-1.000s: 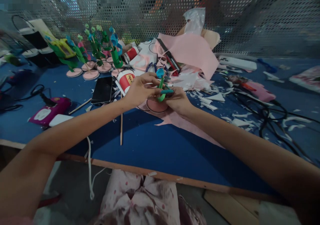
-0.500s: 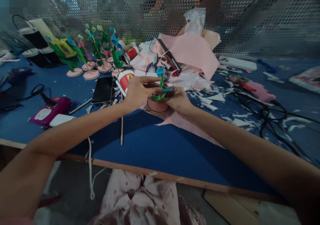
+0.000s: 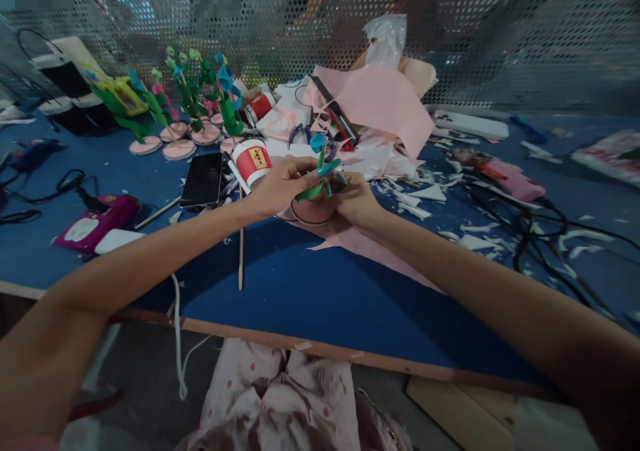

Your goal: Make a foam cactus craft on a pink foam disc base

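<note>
A small craft flower, with a blue paper bloom [image 3: 317, 143] on a green stem, stands above a round pink base [image 3: 313, 212] between my hands. My left hand [image 3: 284, 185] is closed, thumb and fingers pinching the stem below the bloom. A green paper leaf [image 3: 309, 193] sticks out under its thumb. My right hand [image 3: 356, 197] is closed at the flower's right side, low near the base, its fingertips partly hidden. Teal pieces [image 3: 329, 168] show at the fingertips; whether they are paper or nails I cannot tell. Pink sheet material [image 3: 370, 254] lies beneath.
Several similar flowers on pink discs [image 3: 179, 149] stand back left. Around lie a paper cup [image 3: 253, 161], black phone [image 3: 201, 181], wooden stick [image 3: 241, 251], purple device [image 3: 100, 224], pink glue gun [image 3: 513, 177] with black cables, and white scraps [image 3: 415, 204]. A perforated screen [image 3: 300, 31] rises behind.
The teal piece near my fingertips has tilted upward, and the green leaf now points out to the left. Both hands stay around the flower; the whole view has shifted slightly.
</note>
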Available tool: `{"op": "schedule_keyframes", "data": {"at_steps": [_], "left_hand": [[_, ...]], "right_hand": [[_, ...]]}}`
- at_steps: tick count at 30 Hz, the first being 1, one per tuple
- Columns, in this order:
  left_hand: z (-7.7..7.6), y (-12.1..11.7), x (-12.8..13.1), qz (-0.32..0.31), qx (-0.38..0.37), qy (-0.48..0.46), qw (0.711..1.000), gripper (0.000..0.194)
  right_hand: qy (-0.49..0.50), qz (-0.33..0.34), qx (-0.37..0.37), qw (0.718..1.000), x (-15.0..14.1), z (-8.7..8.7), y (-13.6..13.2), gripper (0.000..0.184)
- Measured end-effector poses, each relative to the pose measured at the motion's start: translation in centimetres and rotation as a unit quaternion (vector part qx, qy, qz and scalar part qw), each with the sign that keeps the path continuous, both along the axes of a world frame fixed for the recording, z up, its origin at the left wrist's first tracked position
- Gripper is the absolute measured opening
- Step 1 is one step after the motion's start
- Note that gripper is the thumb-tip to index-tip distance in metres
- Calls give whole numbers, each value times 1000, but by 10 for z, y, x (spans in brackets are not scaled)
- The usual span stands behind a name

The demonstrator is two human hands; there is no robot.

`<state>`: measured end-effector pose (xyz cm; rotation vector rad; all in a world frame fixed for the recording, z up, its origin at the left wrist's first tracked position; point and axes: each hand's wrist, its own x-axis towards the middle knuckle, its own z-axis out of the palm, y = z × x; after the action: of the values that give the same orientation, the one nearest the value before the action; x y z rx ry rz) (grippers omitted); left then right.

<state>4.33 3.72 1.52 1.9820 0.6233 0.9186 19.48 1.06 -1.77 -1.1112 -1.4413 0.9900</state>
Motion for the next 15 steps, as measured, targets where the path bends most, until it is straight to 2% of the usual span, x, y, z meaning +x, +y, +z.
{"op": "schedule_keyframes", "data": {"at_steps": [4,7,12,15], "left_hand": [[5,-6,-1,28,87,22,996,34],[5,-6,-3,64,97,22,993,30],[2,6,-9,86,115,16,989,19],[-2,15,-11,123,153,-6,981,24]], "right_hand": [[68,25,-14,997,0,0,0,37],[62,10,-22,998,-1,-1,1,31],[52,4,-39,998,-2,-1,1,29],[63,7,-50,997,-2,1,0,30]]}}
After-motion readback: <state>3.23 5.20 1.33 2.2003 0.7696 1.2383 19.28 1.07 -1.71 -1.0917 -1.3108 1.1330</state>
